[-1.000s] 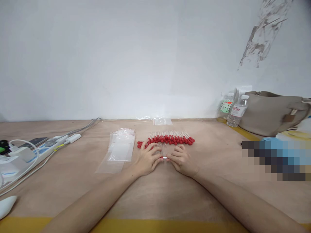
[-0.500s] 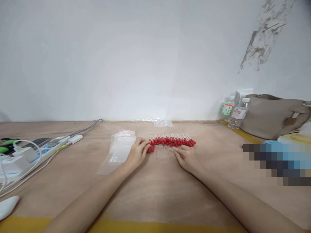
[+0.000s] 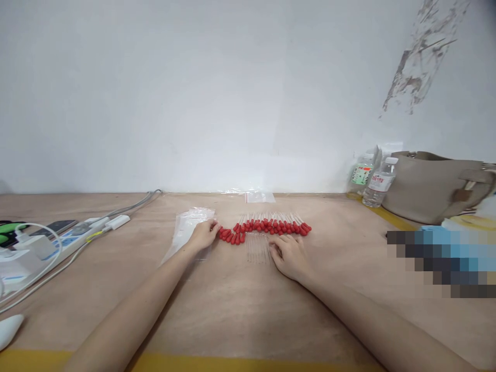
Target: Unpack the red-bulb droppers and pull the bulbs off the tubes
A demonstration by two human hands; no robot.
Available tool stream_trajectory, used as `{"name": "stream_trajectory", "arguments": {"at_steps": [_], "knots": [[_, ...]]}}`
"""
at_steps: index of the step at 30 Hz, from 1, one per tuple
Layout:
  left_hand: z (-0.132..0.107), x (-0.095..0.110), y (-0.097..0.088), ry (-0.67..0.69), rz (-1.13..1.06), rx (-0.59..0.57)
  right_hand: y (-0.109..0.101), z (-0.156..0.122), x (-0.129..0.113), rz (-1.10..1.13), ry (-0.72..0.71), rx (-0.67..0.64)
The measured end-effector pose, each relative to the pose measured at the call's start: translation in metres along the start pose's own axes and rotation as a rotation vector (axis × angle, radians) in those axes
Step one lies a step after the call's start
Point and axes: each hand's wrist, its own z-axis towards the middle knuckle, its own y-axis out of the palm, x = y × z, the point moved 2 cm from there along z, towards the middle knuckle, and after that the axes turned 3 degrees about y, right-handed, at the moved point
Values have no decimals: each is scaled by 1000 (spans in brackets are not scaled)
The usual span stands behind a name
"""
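Note:
A row of droppers with red rubber bulbs (image 3: 267,226) and pale thin stems lies across the middle of the table. Its left end curves toward me, where several red bulbs (image 3: 232,237) lie side by side. My left hand (image 3: 203,235) is at that end, fingertips pinched at the outermost bulb; its grip is partly hidden. In front of the row, several thin clear tubes (image 3: 257,249) lie parallel. My right hand (image 3: 290,254) rests at their right edge, fingers loosely curled with thumb and forefinger apart. Clear plastic bags (image 3: 186,227) lie partly under my left hand and forearm.
On the left are a power strip (image 3: 67,241) with chargers and cables, and a phone (image 3: 58,227). Two plastic bottles (image 3: 382,182) and a grey-beige bag (image 3: 426,183) stand at the back right. A small clear bag (image 3: 260,197) lies by the wall.
My left hand has moved left, and more red bulbs show in a spread-out line beside it. My right hand has shifted slightly, its forefinger now more bent.

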Motion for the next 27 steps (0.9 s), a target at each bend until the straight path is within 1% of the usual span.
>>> {"name": "stream_trajectory", "arguments": {"at_steps": [5,8,10,13,15,21,24,27], "knots": [[0,-1,0,15,35,-10,1,-3,-3,19,-72,13],[-1,-1,-2,19,46,16,1,-3,-2,54,-88,6],[-2,2,-4,24,59,54,1,-3,0,87,-78,-5],[-4,13,-8,59,86,116,1,-2,3,136,-33,-17],[-4,24,-8,106,105,128,2,-2,7,165,0,-21],[5,56,9,215,151,70,4,-1,19,194,51,-17],[13,64,17,220,174,40,5,-1,22,202,62,-19],[18,67,22,187,163,43,5,-1,23,220,75,-31]]}}
